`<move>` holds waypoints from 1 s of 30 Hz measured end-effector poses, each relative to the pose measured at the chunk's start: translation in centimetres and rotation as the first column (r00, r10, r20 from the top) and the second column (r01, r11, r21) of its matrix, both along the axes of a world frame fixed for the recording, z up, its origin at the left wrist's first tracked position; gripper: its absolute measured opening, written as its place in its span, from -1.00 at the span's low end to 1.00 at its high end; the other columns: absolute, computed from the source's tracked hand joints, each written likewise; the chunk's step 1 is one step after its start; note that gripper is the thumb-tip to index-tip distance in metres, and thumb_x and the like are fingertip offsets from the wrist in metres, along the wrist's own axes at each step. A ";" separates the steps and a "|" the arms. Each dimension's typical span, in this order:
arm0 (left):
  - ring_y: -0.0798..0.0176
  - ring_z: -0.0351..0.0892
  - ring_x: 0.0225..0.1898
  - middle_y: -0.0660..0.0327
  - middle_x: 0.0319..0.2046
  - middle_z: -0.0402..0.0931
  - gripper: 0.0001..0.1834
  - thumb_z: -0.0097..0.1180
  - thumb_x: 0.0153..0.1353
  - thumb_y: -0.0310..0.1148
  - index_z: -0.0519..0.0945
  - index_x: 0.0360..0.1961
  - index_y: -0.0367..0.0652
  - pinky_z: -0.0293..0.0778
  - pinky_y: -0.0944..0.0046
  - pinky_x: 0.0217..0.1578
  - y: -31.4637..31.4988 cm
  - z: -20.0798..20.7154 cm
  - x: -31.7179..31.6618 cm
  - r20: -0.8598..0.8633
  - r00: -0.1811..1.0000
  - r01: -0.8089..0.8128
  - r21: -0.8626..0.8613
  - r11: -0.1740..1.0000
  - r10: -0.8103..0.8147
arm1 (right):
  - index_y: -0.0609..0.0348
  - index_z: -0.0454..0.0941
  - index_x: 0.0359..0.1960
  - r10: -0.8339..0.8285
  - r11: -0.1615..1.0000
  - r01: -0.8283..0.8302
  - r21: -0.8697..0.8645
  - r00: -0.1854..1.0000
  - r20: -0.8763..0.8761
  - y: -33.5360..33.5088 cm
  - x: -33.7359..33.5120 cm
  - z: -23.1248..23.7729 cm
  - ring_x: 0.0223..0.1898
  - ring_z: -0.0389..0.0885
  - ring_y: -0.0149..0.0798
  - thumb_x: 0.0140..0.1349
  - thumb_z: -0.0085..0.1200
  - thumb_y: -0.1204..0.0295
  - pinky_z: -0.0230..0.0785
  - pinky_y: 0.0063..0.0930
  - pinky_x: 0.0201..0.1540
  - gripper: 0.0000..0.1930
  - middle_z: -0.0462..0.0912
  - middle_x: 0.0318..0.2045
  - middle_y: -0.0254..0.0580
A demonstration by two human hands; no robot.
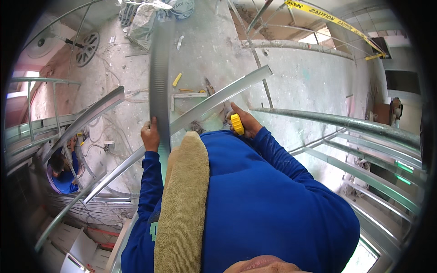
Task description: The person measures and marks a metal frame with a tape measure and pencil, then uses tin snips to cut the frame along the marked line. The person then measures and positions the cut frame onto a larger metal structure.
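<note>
My left hand (150, 135) is closed on the edge of a long grey metal channel (159, 77) that stretches away from me across the floor area. Another metal channel (223, 95) runs diagonally, and the held one crosses over it just beyond my chest. My right hand (247, 120) is closed around a compact yellow tape measure (236, 124), close to the front of my blue shirt. Some of its fingers are hidden behind the case. A tan towel (182, 204) hangs over my left shoulder.
A yellow-handled tool (177, 79) and pliers (209, 86) lie on the dusty floor ahead. Scaffold pipes (337, 120) stand at the right. Caution tape (327, 17) spans the far right. A co-worker (63, 168) crouches at lower left near cables; bags (143, 18) sit at the far end.
</note>
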State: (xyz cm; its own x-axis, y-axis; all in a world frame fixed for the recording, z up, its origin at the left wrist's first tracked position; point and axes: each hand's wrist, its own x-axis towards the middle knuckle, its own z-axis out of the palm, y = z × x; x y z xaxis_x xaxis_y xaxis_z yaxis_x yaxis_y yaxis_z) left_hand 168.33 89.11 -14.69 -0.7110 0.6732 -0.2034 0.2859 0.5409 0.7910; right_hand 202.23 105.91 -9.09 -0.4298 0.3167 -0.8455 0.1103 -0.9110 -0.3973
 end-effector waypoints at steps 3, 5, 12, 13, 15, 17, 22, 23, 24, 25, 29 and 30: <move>-0.04 0.47 -0.53 -0.13 -0.62 0.46 -0.30 0.05 0.28 0.18 0.53 -0.57 -0.38 0.38 0.00 -0.40 -0.4 -3.7 0.9 -0.002 0.992 0.123 -0.258 0.958 -0.128 | 0.11 0.52 -0.36 -0.039 0.999 0.040 0.012 0.999 -0.022 -1.6 2.8 -1.0 -0.63 0.57 -0.35 0.31 0.00 -0.15 0.47 -0.51 -0.63 -0.49 0.52 -0.61 -0.29; -0.19 0.54 -0.45 -0.21 -0.55 0.51 -0.29 0.02 0.28 0.21 0.56 -0.52 -0.38 0.41 -0.02 -0.36 -0.3 -5.4 1.5 0.012 0.979 0.199 -0.325 0.925 -0.206 | 0.11 0.51 -0.34 -0.089 0.996 0.089 0.012 0.995 0.035 -2.1 4.3 -1.5 -0.62 0.58 -0.35 0.33 0.01 -0.08 0.49 -0.49 -0.60 -0.54 0.53 -0.59 -0.30; -0.22 0.57 -0.37 -0.17 -0.49 0.53 -0.38 -0.04 0.34 0.16 0.58 -0.43 -0.29 0.42 0.00 -0.34 4.0 -3.6 5.2 0.090 0.929 0.371 -0.230 0.900 -0.360 | 0.26 0.46 -0.08 -0.029 0.983 0.031 0.179 1.000 -0.011 -0.3 5.7 -2.2 -0.39 0.59 -0.33 0.19 0.14 0.29 0.46 -0.49 -0.33 -0.65 0.58 -0.37 -0.16; -0.21 0.57 -0.37 -0.16 -0.49 0.53 -0.40 -0.04 0.35 0.15 0.58 -0.41 -0.27 0.43 0.01 -0.34 5.6 -2.9 6.0 0.112 0.924 0.380 -0.181 0.907 -0.365 | 0.26 0.43 -0.01 -0.007 0.963 -0.001 0.269 1.000 0.028 0.7 4.9 -2.2 -0.40 0.58 -0.33 0.20 0.14 0.26 0.48 -0.48 -0.35 -0.59 0.60 -0.32 -0.09; -0.20 0.58 -0.36 -0.13 -0.50 0.53 -0.42 -0.02 0.33 0.15 0.58 -0.39 -0.25 0.43 0.01 -0.34 9.0 -1.6 8.1 0.117 0.910 0.410 -0.123 0.904 -0.397 | 0.28 0.36 0.12 0.005 0.901 -0.034 0.432 0.998 0.068 3.1 2.6 -2.4 -0.37 0.60 -0.30 0.23 0.15 0.18 0.50 -0.45 -0.30 -0.47 0.64 -0.22 0.00; -0.19 0.58 -0.36 -0.11 -0.49 0.54 -0.43 -0.01 0.32 0.16 0.58 -0.36 -0.23 0.44 0.02 -0.34 12.8 -0.5 10.7 0.080 0.915 0.399 -0.026 0.917 -0.396 | 0.30 0.32 0.17 -0.006 0.798 -0.041 0.602 0.997 0.075 6.0 0.2 -2.3 -0.27 0.62 -0.25 0.24 0.18 0.12 0.49 -0.42 -0.18 -0.39 0.64 -0.16 0.01; -0.18 0.59 -0.32 -0.10 -0.41 0.58 -0.45 0.01 0.31 0.15 0.60 -0.27 -0.21 0.47 0.02 -0.29 21.2 1.5 16.4 -0.043 0.967 0.255 0.081 0.963 -0.253 | 0.36 0.43 0.03 -0.077 0.417 -0.161 0.894 0.974 0.211 15.1 -3.1 -1.8 -0.11 0.64 -0.05 0.29 0.12 0.25 0.46 -0.28 -0.03 -0.57 0.66 -0.14 0.06; -0.17 0.59 -0.31 -0.11 -0.39 0.58 -0.46 -0.02 0.33 0.12 0.59 -0.25 -0.25 0.46 0.04 -0.27 22.5 1.5 16.9 -0.056 0.969 0.245 0.201 0.948 -0.239 | 0.35 0.44 0.02 -0.018 0.354 -0.245 0.903 0.963 0.268 17.7 -3.3 -1.8 -0.10 0.65 -0.02 0.30 0.10 0.24 0.46 -0.26 -0.02 -0.58 0.66 -0.14 0.09; -0.16 0.59 -0.29 -0.11 -0.37 0.58 -0.46 -0.05 0.35 0.09 0.59 -0.22 -0.28 0.46 0.06 -0.24 23.8 1.1 17.2 -0.045 0.974 0.226 0.295 0.928 -0.223 | 0.34 0.46 0.01 0.035 0.299 -0.329 0.896 0.942 0.334 20.7 -3.2 -1.6 -0.08 0.65 0.02 0.31 0.07 0.24 0.46 -0.23 -0.01 -0.60 0.65 -0.14 0.13; -0.15 0.59 -0.27 -0.12 -0.35 0.58 -0.46 -0.07 0.38 0.06 0.58 -0.19 -0.32 0.45 0.08 -0.22 24.8 0.5 17.6 -0.019 0.980 0.191 0.396 0.898 -0.200 | 0.33 0.43 0.05 0.110 0.224 -0.385 0.895 0.923 0.369 23.7 -3.3 -1.4 -0.02 0.59 0.22 0.31 0.01 0.26 0.40 -0.11 0.08 -0.59 0.62 -0.10 0.25; -0.13 0.60 -0.18 -0.08 -0.23 0.61 -0.57 0.03 0.30 -0.07 0.59 -0.13 -0.28 0.48 0.03 -0.08 27.3 -5.2 17.8 0.108 0.994 -0.005 0.211 0.977 -0.019 | 0.24 0.50 -0.01 0.391 -0.062 -0.707 0.704 0.632 0.669 36.4 -2.2 2.1 0.02 0.52 0.07 0.16 0.01 0.50 0.38 -0.15 0.04 -0.67 0.56 -0.02 0.14; -0.13 0.60 -0.16 -0.09 -0.21 0.60 -0.58 0.05 0.28 -0.09 0.58 -0.12 -0.28 0.48 0.04 -0.06 27.0 -6.9 18.1 0.031 0.997 0.076 0.027 0.997 -0.077 | 0.28 0.46 -0.03 0.317 -0.318 -0.753 0.577 0.489 0.813 38.4 -2.2 3.2 0.00 0.50 0.09 0.20 -0.04 0.50 0.36 -0.16 0.03 -0.71 0.54 -0.03 0.17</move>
State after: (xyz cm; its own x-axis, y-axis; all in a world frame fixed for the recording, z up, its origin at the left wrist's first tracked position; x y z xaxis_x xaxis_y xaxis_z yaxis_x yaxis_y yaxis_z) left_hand 186.42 116.14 -21.57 -0.6507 0.7306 -0.2070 0.3000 0.4978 0.8138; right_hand 200.06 144.28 -5.92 -0.8213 0.5187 -0.2374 0.5645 0.6794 -0.4688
